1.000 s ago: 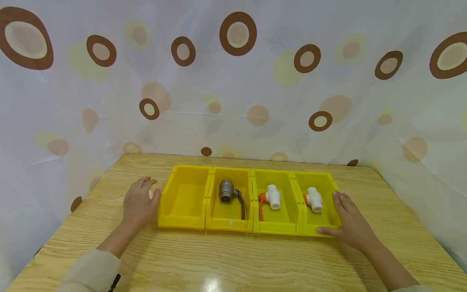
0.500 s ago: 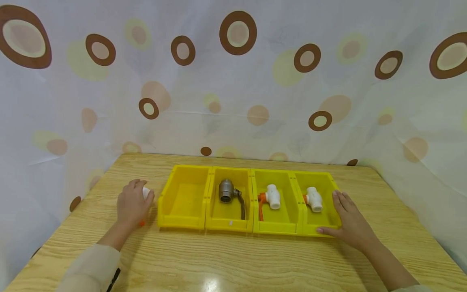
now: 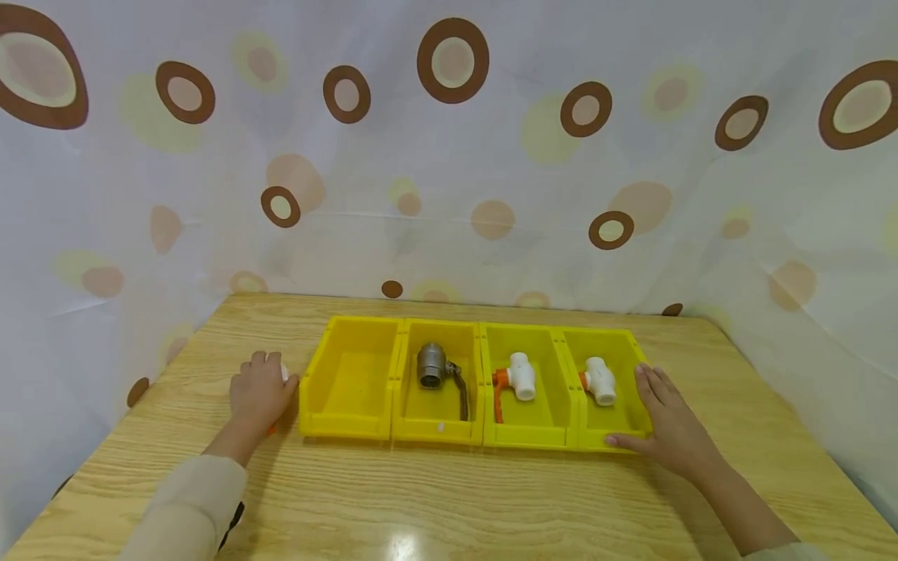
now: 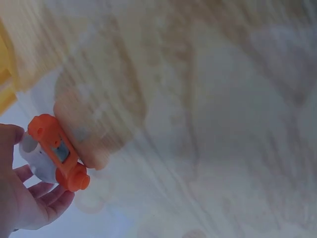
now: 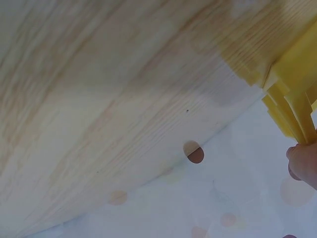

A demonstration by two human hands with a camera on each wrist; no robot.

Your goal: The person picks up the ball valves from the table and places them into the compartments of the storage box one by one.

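Observation:
In the head view my left hand (image 3: 259,393) is just left of the yellow bins, over the table. It holds a white valve with an orange handle, mostly hidden from above. The left wrist view shows this ball valve (image 4: 47,153) between thumb and fingers, orange handle (image 4: 58,151) facing outward. My right hand (image 3: 673,428) rests against the outer wall of the rightmost bin (image 3: 638,351), fingers extended and thumb at the front lip. That bin contains a white ball valve (image 3: 600,382). A similar white valve (image 3: 521,377) with an orange handle lies one bin further left.
A metal ball valve (image 3: 431,366) with a lever lies in the second bin from the left. The leftmost bin (image 3: 345,425) shows a bare floor. Under everything is a wooden table (image 3: 435,499); a patterned cloth (image 3: 477,171) hangs behind it.
My left hand has shifted left, away from the leftmost bin, carrying the ball valve. The right hand keeps its place on the rightmost bin. The head view has shifted slightly.

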